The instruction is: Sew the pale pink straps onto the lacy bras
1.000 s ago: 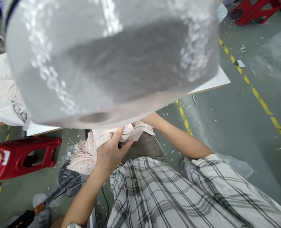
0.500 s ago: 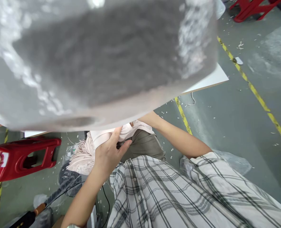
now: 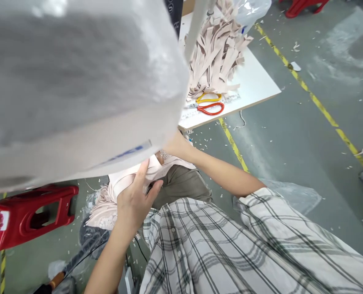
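Pale pink fabric (image 3: 124, 181) lies over my lap, partly hidden by a large, blurred grey-white object (image 3: 86, 134) with blue marking very near the camera. On the fabric rests my left hand (image 3: 135, 194), its index finger stretched forward and its thumb held apart; the other fingers are mostly hidden. My right hand (image 3: 177, 145) reaches in from the right beside the same fabric. Its fingertips disappear behind the blurred object, so its grip cannot be seen. A bunch of gathered pink pieces (image 3: 103, 208) hangs at the left of my lap.
At the upper right, a white table (image 3: 258, 77) bears a heap of pink fabric strips (image 3: 216, 53), red-and-yellow-handled scissors (image 3: 210, 108) and a ruler (image 3: 232, 98). A red stool (image 3: 46, 216) stands left. Scraps and yellow tape (image 3: 319, 106) mark the floor.
The view has shifted, so the blurred object sits farther left and uncovers the strips, scissors and ruler. Both hands stay at the fabric in nearly the same pose.
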The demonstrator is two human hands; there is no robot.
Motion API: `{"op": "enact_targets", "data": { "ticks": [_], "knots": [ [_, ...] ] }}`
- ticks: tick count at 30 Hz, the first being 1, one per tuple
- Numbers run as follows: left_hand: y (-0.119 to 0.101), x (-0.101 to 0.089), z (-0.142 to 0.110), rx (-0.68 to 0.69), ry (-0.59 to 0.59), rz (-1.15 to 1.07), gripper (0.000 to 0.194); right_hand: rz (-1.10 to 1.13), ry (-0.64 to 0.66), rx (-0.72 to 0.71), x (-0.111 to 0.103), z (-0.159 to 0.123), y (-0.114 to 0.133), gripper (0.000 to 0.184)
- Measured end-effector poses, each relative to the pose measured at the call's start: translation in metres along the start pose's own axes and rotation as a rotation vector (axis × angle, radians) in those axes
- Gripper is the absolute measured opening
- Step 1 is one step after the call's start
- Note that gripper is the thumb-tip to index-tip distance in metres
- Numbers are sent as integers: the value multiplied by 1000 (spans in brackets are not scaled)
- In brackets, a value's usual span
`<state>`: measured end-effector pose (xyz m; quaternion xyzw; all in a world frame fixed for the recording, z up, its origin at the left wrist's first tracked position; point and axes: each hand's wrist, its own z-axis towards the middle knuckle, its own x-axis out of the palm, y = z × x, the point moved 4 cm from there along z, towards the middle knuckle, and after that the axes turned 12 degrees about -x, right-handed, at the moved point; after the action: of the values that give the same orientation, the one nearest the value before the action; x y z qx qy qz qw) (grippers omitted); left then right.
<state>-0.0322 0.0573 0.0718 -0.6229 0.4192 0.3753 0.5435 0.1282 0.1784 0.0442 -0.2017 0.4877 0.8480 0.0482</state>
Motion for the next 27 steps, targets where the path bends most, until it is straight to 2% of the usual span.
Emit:
{"op": "enact_targets", "data": {
  "ticks": [4,13,19,27],
  "knots": [
    [1,1,-3,41,-44,23,68,28,-60,-78,-3,0,0,11],
    [-2,-3,-6,31,-113,68,63,112,-92,-124,-4,3,4,4],
    [-2,-6,-6,65,-145,49,61,87,-90,-127,-2,4,0,3],
    [0,-8,-8,56,-166,34,58,119,-130,-125,-5,1,0,14]
  ]
}}
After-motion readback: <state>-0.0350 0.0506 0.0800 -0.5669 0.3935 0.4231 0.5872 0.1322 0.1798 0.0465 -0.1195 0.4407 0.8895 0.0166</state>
